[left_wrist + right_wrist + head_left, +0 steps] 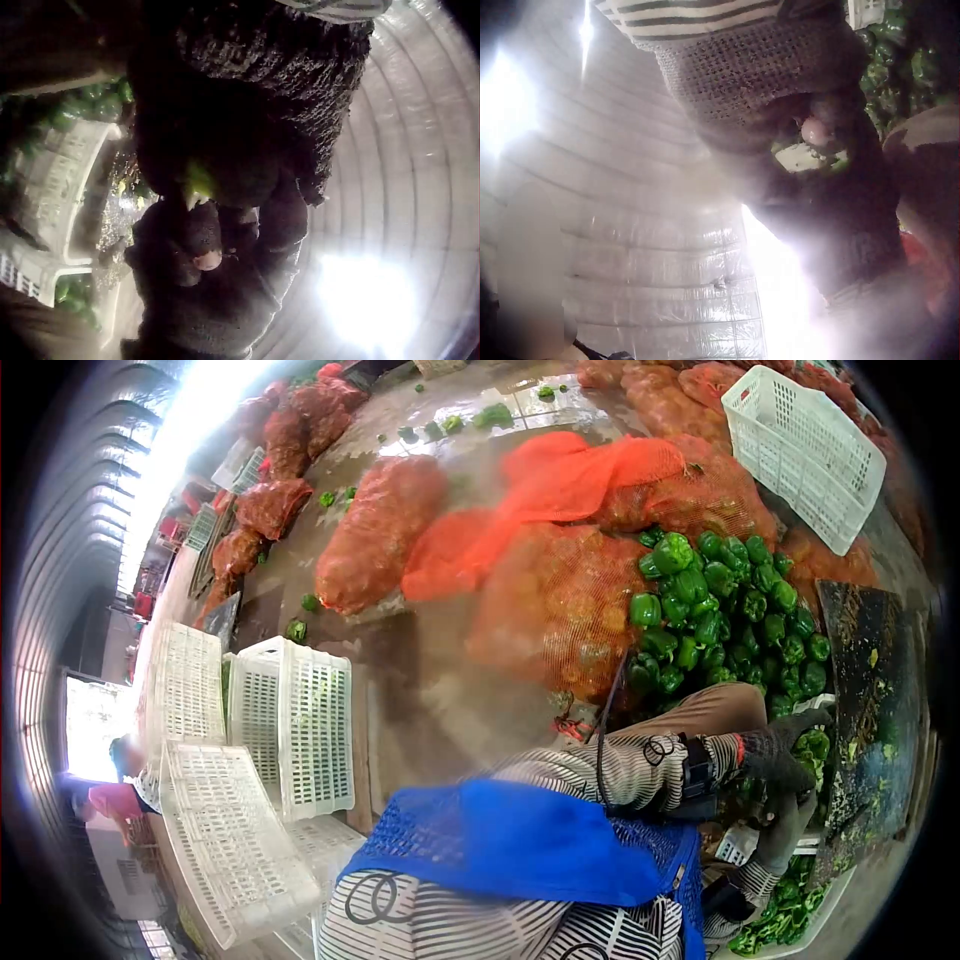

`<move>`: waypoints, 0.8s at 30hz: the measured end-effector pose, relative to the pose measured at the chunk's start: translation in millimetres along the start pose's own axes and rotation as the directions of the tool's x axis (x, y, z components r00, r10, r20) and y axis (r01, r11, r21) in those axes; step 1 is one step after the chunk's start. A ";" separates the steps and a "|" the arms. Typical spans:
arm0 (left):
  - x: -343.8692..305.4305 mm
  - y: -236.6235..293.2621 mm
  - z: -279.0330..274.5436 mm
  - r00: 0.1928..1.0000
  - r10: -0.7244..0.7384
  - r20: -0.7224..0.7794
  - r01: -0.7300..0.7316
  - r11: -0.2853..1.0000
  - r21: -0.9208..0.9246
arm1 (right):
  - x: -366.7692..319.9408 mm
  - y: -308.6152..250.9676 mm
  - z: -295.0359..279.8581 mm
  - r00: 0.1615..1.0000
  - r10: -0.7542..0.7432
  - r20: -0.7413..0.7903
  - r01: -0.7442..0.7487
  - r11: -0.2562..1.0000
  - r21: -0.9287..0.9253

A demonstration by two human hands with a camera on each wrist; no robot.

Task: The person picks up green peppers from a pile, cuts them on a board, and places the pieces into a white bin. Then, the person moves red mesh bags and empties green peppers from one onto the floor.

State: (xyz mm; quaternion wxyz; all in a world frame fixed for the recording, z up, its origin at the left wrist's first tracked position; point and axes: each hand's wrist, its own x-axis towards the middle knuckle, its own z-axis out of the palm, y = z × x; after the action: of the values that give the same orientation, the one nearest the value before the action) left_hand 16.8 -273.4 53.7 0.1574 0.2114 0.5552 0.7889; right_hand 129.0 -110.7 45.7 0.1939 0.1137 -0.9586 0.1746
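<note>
Both hands wear dark knit gloves and meet close together at the right of the head view. My right hand (785,752) curls round a green bell pepper (802,158); pale cut flesh shows beside one bare fingertip (815,131) in the right wrist view. My left hand (787,818) comes up from below, fingers curled in against the same pepper. In the left wrist view only a bit of green with a pale tip shows between the dark gloves. The rest of the pepper is hidden by the hands.
Whole green peppers (715,600) are heaped beside the leg. A white crate (835,900) below the hands holds green pepper pieces. A dark, debris-covered board (865,690) stands at right. Full mesh sacks (550,610) lie beyond, and white crates (315,730) are stacked at left.
</note>
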 end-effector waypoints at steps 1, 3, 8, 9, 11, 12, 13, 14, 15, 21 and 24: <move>2.0 -2.9 3.6 0.996 0.091 -0.003 -0.091 0.992 0.084 | 3.0 -7.3 -9.0 0.961 0.249 0.118 -0.273 0.918 0.287; 3.6 -8.5 8.7 0.963 0.270 0.013 -0.264 0.931 0.250 | 4.6 -21.0 -11.1 0.823 0.520 0.230 -0.522 0.532 0.666; 11.1 28.8 15.4 0.986 0.063 0.157 -0.036 0.985 -0.171 | 12.9 -20.2 -43.0 0.586 0.676 0.447 -0.675 0.102 0.731; 14.0 26.6 18.5 0.981 0.132 0.144 -0.131 0.991 -0.020 | 13.3 -19.9 -41.6 0.675 0.647 0.355 -0.610 0.218 0.761; 20.6 18.3 32.8 0.975 0.202 0.097 -0.209 0.976 0.067 | 12.6 -18.2 -39.3 0.748 0.611 0.259 -0.537 0.327 0.778; 25.6 13.4 38.4 0.975 0.196 0.104 -0.203 0.977 0.060 | 10.7 -16.4 -39.4 0.758 0.604 0.248 -0.499 0.291 0.816; 31.5 10.3 41.3 0.956 0.256 0.147 -0.269 0.960 0.080 | 8.4 -14.0 -39.4 0.768 0.595 0.238 -0.460 0.254 0.851; 35.5 7.1 45.7 0.931 0.311 0.192 -0.333 0.938 0.097 | 5.3 -11.8 -38.5 0.777 0.587 0.227 -0.420 0.214 0.882; 38.1 3.8 53.7 0.942 0.289 0.172 -0.311 0.943 0.118 | 0.7 -4.9 -33.9 0.793 0.587 0.163 -0.376 0.262 0.889; 38.1 7.0 97.6 0.932 0.347 0.102 -0.349 0.937 0.003 | -3.6 -13.2 -38.8 0.557 0.825 -0.097 -0.390 0.363 0.847; 46.9 -13.8 133.1 0.817 0.564 -0.120 -0.537 0.820 0.197 | 1.6 -18.8 -46.2 0.484 0.839 -0.247 -0.366 0.451 0.814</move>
State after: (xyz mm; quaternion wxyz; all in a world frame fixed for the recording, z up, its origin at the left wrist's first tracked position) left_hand 44.2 -138.4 87.3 -0.1437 0.3056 0.5409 0.7703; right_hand 148.3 -110.6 91.8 0.3631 -0.2680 -0.6687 0.5909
